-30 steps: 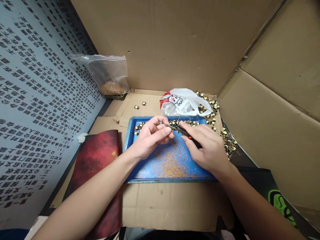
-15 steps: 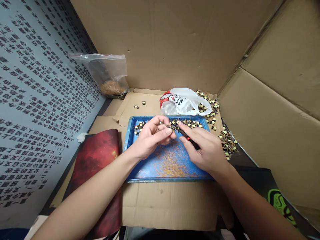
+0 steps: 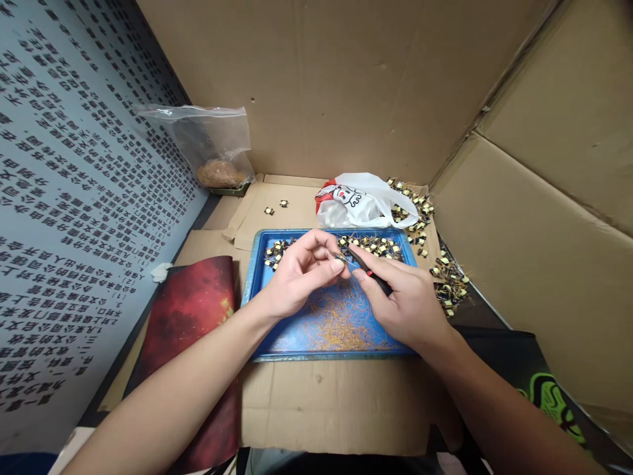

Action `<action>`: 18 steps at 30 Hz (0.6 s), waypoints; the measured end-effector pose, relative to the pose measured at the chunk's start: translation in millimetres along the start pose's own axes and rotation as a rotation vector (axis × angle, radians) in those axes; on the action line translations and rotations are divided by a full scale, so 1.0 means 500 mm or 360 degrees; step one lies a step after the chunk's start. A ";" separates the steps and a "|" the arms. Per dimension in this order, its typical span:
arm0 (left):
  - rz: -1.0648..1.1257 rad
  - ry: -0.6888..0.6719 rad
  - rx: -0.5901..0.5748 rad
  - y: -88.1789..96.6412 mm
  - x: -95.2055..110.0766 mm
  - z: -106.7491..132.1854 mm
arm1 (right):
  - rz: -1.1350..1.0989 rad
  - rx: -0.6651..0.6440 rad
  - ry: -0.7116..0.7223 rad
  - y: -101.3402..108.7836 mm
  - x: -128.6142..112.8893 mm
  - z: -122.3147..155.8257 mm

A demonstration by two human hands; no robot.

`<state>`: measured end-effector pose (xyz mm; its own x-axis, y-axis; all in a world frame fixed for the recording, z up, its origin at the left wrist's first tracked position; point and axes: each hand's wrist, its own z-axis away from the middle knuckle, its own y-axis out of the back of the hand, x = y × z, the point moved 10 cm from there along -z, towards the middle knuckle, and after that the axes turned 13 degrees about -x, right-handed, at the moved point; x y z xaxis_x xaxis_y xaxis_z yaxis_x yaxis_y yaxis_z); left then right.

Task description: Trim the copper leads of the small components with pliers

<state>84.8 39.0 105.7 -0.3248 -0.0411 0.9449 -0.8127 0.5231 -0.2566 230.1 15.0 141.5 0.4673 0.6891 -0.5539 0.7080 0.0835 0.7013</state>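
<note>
Small part [image 3: 340, 258] w/ wire legs is pinched in left hand [image 3: 297, 280] fingertips, over far half of blue tray [image 3: 257, 290]. Right hand [image 3: 405, 300] is clenched round black-and-red cutters [image 3: 368, 269], tips touching the part. Step in hand looks like trimming the legs; clipped wire bits [image 3: 341, 323] lie on tray's near half. Next move prob. needs tips lined up on a leg, part held steady, then a squeeze. More parts [image 3: 380, 245] along tray's far edge, others [image 3: 448, 284] on cardboard at right.

1 head cam, looks fwd & down, close over blue tray [image 3: 253, 290]
</note>
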 end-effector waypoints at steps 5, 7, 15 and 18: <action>-0.0041 -0.0044 -0.0020 -0.002 0.009 0.003 | -0.0027 0.0027 -0.0137 0.005 0.019 -0.005; -0.0051 -0.0068 -0.0031 -0.005 0.016 0.005 | 0.0016 0.0079 -0.0254 0.020 0.045 -0.004; 0.0046 0.0018 -0.0020 0.001 0.000 -0.004 | 0.0252 0.0026 0.0223 0.030 0.004 -0.002; 0.0044 0.0048 -0.0020 0.004 -0.006 -0.005 | 0.0342 0.0051 0.0318 0.022 -0.020 0.002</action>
<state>85.3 42.2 103.0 -0.3322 -0.0010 0.9432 -0.7976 0.5341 -0.2804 233.7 8.2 154.6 0.4970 0.8169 -0.2927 0.6221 -0.1003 0.7765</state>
